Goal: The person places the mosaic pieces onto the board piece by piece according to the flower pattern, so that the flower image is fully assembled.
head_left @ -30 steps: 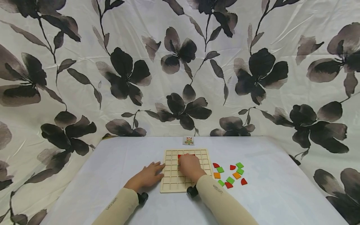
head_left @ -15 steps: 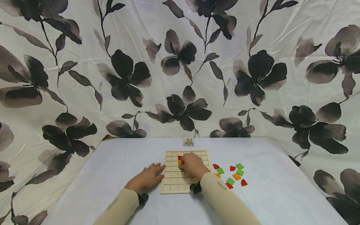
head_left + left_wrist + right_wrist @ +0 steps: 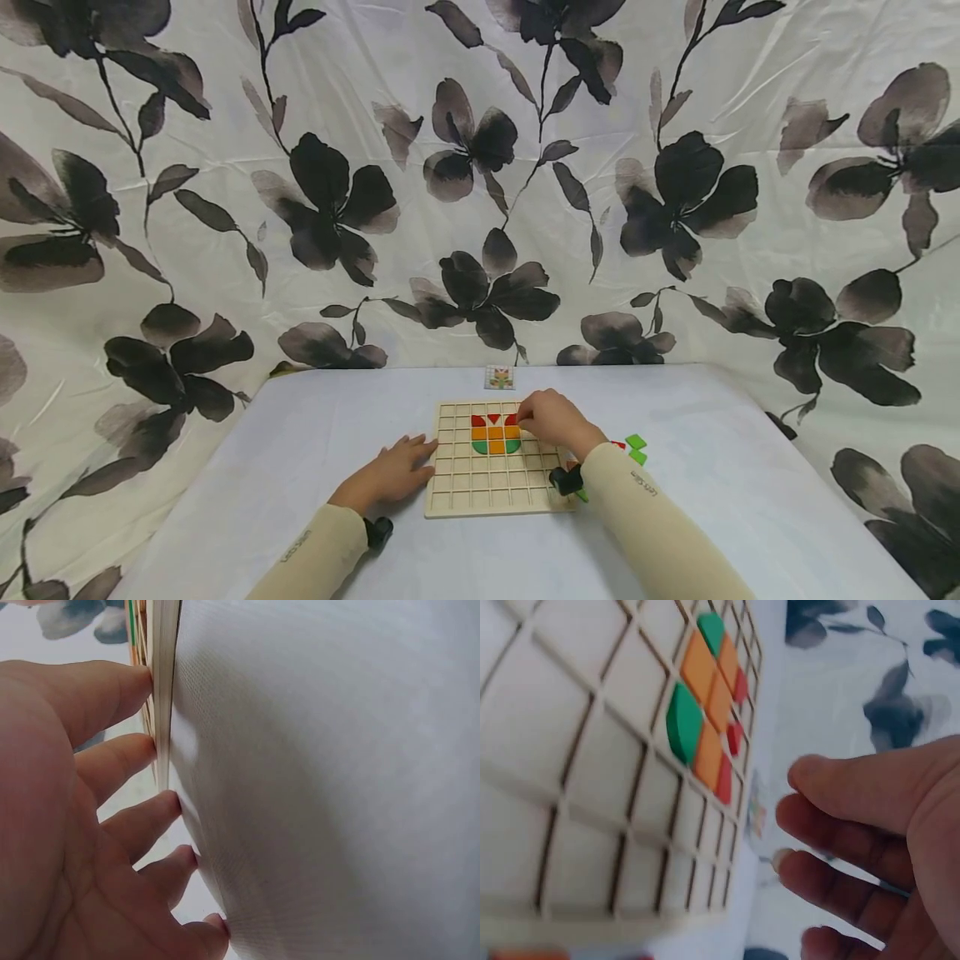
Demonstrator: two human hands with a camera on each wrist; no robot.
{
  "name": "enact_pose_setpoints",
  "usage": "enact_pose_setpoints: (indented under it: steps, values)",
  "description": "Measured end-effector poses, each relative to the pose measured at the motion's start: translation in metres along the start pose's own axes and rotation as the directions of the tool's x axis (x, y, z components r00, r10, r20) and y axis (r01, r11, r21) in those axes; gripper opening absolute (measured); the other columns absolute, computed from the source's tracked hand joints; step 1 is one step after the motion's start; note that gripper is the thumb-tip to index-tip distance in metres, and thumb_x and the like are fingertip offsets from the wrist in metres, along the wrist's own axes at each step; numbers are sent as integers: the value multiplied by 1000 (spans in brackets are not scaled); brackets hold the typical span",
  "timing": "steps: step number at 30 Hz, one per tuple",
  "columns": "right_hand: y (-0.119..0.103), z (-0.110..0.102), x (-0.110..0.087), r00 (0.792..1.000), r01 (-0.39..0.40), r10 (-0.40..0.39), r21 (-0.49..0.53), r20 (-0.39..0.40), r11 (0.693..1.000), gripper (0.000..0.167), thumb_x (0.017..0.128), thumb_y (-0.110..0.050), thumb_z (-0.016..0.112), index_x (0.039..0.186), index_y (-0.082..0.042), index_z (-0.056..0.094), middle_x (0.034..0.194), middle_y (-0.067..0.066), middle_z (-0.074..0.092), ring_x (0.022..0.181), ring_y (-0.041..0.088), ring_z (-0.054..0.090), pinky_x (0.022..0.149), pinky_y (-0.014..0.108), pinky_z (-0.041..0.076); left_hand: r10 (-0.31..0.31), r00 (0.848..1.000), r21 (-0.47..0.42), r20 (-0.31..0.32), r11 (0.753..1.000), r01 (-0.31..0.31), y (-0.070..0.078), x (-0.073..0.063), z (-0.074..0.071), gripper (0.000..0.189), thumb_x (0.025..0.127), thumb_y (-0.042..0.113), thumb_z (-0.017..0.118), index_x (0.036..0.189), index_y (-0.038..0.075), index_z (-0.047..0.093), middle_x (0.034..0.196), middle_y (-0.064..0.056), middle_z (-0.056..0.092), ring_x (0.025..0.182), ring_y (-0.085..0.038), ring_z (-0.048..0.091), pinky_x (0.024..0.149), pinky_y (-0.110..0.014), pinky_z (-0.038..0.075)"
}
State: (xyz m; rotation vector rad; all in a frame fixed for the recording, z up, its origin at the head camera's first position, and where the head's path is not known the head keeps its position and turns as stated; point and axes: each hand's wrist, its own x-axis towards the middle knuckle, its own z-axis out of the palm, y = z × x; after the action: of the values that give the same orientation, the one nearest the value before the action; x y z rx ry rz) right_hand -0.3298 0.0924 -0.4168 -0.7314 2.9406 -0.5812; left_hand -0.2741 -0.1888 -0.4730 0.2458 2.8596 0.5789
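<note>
A square wooden grid board lies on the white table. Red, orange and green pieces form a cup-like shape in its upper middle cells, with orange tiles at the centre, a green rounded piece at a lower corner and red pieces along the top. My left hand rests flat by the board's left side, thumb and index fingertip against its edge in the left wrist view. My right hand hovers over the board's upper right, fingers loosely bent; nothing shows between thumb and fingers in the right wrist view.
Loose green tiles and red pieces lie right of the board, partly covered by my right sleeve. Beyond the board sits a small pattern card. A floral curtain hangs behind the table.
My right hand has come off the coloured pieces and moved right, uncovering the whole red, orange and green shape. My left hand stays at the board's edge.
</note>
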Motion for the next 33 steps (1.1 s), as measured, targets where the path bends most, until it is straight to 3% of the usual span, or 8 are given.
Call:
enact_pose_setpoints:
  steps: [6,13,18,26,33]
  values:
    - [22,-15,-9,999,-6,6,-3,54,1000,11,90,-13,69,98,-11,75,101,-1,73,93,16,63,88,36,54,0,1000,11,-5,1000,0,0,0,1,54,96,36,56,146,17,46,155,-14,37,146,-42,24,114,-67,18]
    - [49,-18,-22,985,-127,129,-22,111,992,12,87,-11,70,97,-14,75,93,-3,70,82,15,56,79,34,55,8,1000,14,-5,1000,-8,0,0,0,54,96,35,57,146,16,46,154,-14,37,145,-42,25,114,-67,19]
    - [65,-15,-34,971,-186,192,-49,144,981,12,85,-8,71,89,-19,75,91,-4,67,85,17,54,79,35,53,6,1000,12,-2,1000,-6,0,0,0,54,96,34,56,145,17,46,155,-14,37,146,-42,24,114,-67,19]
    - [70,-15,-53,950,-249,247,-16,192,968,20,82,-5,72,90,-23,74,105,-4,68,101,21,54,99,49,47,8,1000,4,-4,1000,-8,2,-2,-1,54,96,34,56,146,16,45,155,-14,37,146,-42,24,114,-66,19]
    - [75,-6,-55,953,-251,248,-1,177,968,17,83,-9,73,93,-23,71,98,-4,66,92,20,53,90,44,51,3,1000,7,0,1000,-3,2,-1,0,54,96,34,56,146,16,45,155,-14,36,146,-41,24,114,-67,18]
